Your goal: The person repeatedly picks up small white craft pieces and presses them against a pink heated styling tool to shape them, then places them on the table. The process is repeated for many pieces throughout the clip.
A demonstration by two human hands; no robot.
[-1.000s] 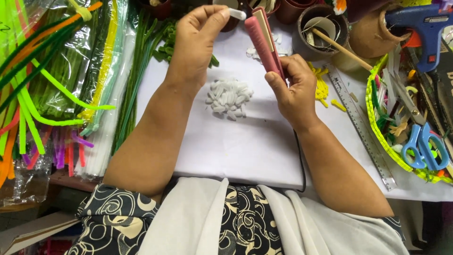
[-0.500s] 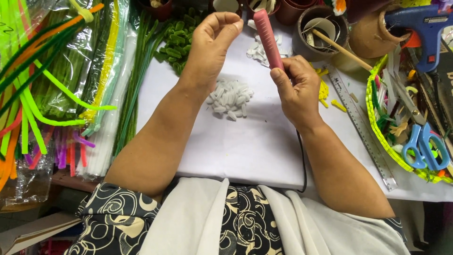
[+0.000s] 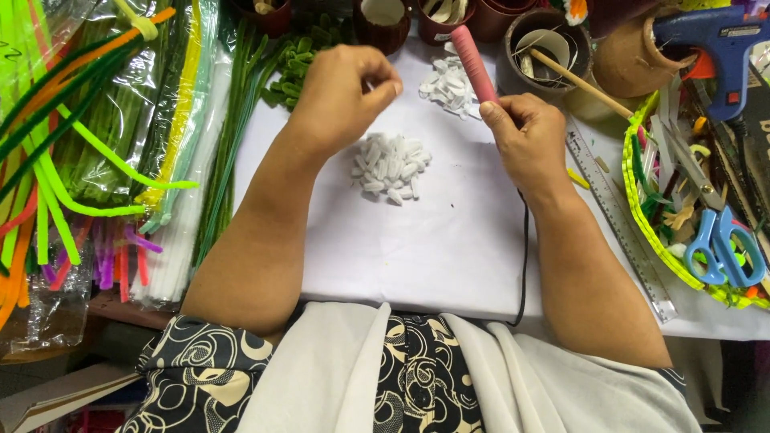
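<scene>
Tabletop (image 3: 690, 317) w/ a white sheet (image 3: 433, 240) spread across the middle, lit evenly and bright, soft shadows only. Left side piled w/ bagged craft stems (image 3: 88, 136) in green, yellow, orange & pink; brown cups (image 3: 553, 40) line the far edge; at right a metal ruler (image 3: 618, 216), a yellow-rimmed basket (image 3: 642, 200) w/ blue scissors (image 3: 726, 248), and a blue glue gun (image 3: 722, 40). Walls, windows & floor can't be made out; bottom left corner dark.

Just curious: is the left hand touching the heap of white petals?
Apart. The head view shows the left hand raised, bare white sheet between it and the petals.
</scene>
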